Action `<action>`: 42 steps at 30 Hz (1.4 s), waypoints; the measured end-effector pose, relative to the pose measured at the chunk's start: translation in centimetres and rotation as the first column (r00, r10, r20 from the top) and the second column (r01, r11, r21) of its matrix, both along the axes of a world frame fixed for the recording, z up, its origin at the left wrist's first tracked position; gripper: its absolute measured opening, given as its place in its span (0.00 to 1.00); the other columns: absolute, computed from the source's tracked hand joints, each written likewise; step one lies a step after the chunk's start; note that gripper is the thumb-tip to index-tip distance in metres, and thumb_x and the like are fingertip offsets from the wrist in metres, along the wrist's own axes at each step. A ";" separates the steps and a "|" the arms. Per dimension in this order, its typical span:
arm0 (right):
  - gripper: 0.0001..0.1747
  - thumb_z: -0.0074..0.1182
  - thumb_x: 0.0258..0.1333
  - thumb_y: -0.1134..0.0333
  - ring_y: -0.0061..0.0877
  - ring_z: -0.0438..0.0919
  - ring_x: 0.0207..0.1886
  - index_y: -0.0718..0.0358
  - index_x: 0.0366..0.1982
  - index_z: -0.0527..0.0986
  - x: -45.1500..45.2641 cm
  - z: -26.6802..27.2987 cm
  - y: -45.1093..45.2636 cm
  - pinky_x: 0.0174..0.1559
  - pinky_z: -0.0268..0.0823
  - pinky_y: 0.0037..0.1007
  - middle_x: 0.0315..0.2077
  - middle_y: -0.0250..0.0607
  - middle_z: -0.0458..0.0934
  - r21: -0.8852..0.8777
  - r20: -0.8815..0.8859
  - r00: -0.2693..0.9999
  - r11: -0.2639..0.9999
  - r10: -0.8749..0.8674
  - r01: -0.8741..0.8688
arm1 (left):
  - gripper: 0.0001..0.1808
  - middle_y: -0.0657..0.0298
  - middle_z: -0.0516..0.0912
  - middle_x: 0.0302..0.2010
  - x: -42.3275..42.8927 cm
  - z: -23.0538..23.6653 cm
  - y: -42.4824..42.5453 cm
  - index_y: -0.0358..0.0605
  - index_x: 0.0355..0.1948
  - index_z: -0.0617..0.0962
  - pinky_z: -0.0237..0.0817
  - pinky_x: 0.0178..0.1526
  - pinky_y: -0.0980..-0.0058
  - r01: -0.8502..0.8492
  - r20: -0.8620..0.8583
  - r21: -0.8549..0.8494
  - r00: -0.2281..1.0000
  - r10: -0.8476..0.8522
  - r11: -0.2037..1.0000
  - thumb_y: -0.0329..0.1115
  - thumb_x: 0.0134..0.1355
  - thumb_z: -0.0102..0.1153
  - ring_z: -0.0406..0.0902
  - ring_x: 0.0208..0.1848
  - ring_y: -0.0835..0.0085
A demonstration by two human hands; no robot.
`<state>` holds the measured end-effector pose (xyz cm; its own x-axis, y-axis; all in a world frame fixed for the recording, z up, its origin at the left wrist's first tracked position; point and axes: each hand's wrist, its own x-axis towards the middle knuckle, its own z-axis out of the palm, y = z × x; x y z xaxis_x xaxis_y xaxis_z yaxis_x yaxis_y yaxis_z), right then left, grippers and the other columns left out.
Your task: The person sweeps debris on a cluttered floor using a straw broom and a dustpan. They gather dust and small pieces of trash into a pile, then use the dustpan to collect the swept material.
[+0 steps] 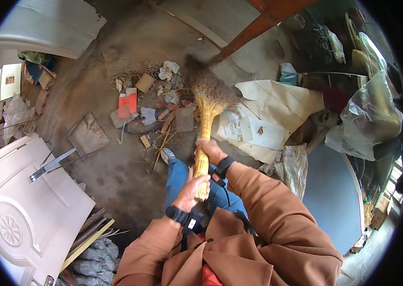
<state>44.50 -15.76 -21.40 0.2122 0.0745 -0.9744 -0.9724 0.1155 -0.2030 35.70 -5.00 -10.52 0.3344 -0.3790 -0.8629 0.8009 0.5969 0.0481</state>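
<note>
A straw broom (207,118) reaches away from me, its dark bristle end blurred over the dirty floor. Low on the yellow bound handle, close to its butt, my left hand (189,189) is wrapped around it. My right hand (211,151) grips the same handle higher up, nearer the bristles. Left of the bristles lies a heap of litter with a crumpled white plastic bag (169,70), a red paper box (127,103), a brown cardboard piece (145,82) and a white foam net (148,116). A large beige sheet (280,98) lies to the right of the broom.
A long-handled dustpan (89,133) rests by a white panelled door (19,211) on the left. Wooden furniture legs (244,39) stand ahead. Clear plastic sheeting (369,118) and a blue-grey board (330,200) are at the right. Wood strips (87,236) and grey sacks (98,261) lie lower left.
</note>
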 end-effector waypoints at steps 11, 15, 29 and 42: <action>0.13 0.53 0.51 0.65 0.30 0.76 0.22 0.66 0.35 0.69 4.2 1.2 -0.8 0.25 0.72 0.32 0.22 0.41 0.75 0.258 0.190 0.970 0.961 -0.153 0.102 | 0.33 0.65 0.73 0.24 4.7 1.4 0.9 0.54 0.60 0.58 0.64 0.14 0.77 0.096 0.219 0.190 0.966 -0.137 0.977 0.30 0.56 0.58 0.71 0.16 0.77; 0.15 0.53 0.52 0.61 0.31 0.77 0.25 0.65 0.36 0.69 10.3 -5.6 1.3 0.29 0.72 0.32 0.24 0.42 0.76 0.173 0.252 0.960 0.982 -0.124 0.081 | 0.26 0.65 0.73 0.24 12.2 -3.9 3.3 0.50 0.52 0.64 0.65 0.16 0.76 0.199 0.221 0.243 0.942 -0.254 0.949 0.32 0.54 0.60 0.71 0.18 0.77; 0.18 0.52 0.56 0.58 0.32 0.77 0.27 0.65 0.40 0.67 5.5 3.5 2.5 0.31 0.74 0.35 0.26 0.43 0.75 0.337 0.056 0.993 0.935 0.100 -0.113 | 0.37 0.62 0.73 0.36 3.4 3.2 0.5 0.50 0.64 0.55 0.67 0.23 0.79 -0.077 0.229 0.372 0.973 -0.011 0.925 0.27 0.55 0.57 0.72 0.23 0.78; 0.15 0.55 0.50 0.71 0.37 0.79 0.32 0.70 0.39 0.67 10.6 4.9 5.8 0.39 0.74 0.39 0.28 0.47 0.76 0.450 0.009 0.990 0.884 0.140 -0.129 | 0.47 0.59 0.73 0.37 8.0 2.1 3.3 0.51 0.69 0.44 0.68 0.20 0.77 -0.178 0.338 0.406 0.940 0.034 0.896 0.27 0.55 0.57 0.73 0.22 0.75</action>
<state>55.05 -9.94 -16.51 0.1463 0.5308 -0.8347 -0.9889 0.0562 -0.1376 43.68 -1.74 -8.41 0.6320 0.0528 -0.7732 0.6329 0.5406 0.5542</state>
